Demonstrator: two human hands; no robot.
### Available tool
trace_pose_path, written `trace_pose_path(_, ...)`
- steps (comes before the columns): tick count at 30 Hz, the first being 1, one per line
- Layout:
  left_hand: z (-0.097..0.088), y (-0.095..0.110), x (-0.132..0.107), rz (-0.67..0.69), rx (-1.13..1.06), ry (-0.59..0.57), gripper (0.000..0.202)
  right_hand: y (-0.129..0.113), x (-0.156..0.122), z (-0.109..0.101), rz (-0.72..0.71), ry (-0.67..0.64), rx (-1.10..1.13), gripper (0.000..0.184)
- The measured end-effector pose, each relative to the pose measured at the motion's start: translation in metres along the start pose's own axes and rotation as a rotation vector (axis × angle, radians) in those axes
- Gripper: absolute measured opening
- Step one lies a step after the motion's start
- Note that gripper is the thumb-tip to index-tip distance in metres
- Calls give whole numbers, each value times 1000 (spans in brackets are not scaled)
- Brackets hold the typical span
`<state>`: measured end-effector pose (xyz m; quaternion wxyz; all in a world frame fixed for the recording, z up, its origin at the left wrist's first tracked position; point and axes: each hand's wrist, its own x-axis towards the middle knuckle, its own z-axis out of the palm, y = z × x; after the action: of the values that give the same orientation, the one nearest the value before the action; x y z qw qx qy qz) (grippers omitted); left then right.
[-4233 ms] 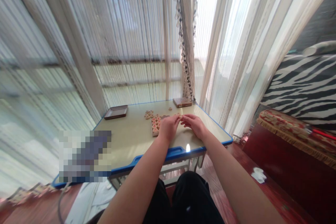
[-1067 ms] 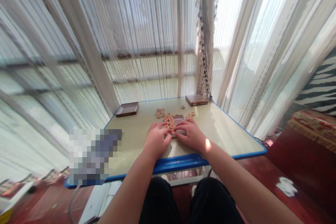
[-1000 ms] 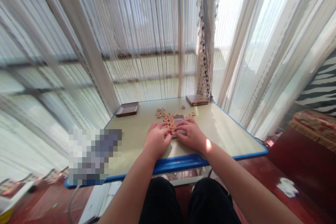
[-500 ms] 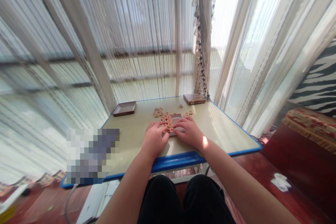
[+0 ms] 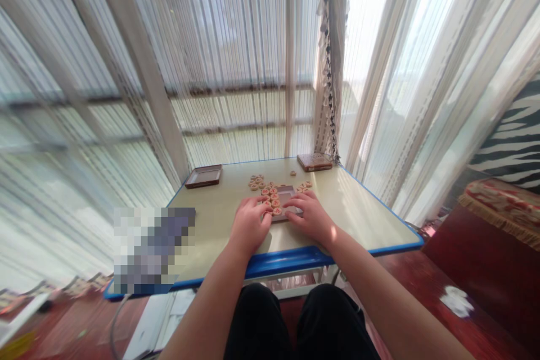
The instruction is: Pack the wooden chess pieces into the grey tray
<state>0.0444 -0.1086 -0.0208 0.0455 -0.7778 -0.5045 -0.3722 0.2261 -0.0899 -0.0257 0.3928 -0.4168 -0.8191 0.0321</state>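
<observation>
The fingers of the right hand (image 5: 312, 218) had parted from the frontmost round piece (image 5: 277, 211) at frame centre, leaving it in the tray (image 5: 287, 197); that piece was judged set. They stood spread, gripping nothing visible. The left hand (image 5: 250, 220) curled at the tray's left side, grip undetermined. Loose pieces (image 5: 253, 186) lay beyond on the counter (image 5: 358, 214).

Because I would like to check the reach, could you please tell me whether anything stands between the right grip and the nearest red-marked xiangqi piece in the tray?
Nothing visible does: only a narrow gap over the tray separates the right grip from that xiangqi piece.
</observation>
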Motion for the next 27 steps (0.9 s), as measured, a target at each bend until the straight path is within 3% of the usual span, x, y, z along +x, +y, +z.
trace_pose_path(7,3,-1,0,-20,-4,42,20,2,-1,-1,-25,9,-31,29)
trace_pose_path(13,3,-6,13,-94,45,85,25,27,9,-3,175,108,-142,46)
trace_pose_path(18,0,-22,61,-91,50,-38,28,55,29,-7,124,-139,-305,38)
trace_pose_path(20,3,-35,81,-107,41,-32,28,68,35,-6,72,-220,-368,37)
trace_pose_path(24,23,-65,107,-71,52,27,29,91,40,2,26,-303,-387,41)
trace_pose_path(27,45,-86,114,-132,98,40,31,101,43,6,46,-332,-369,45)
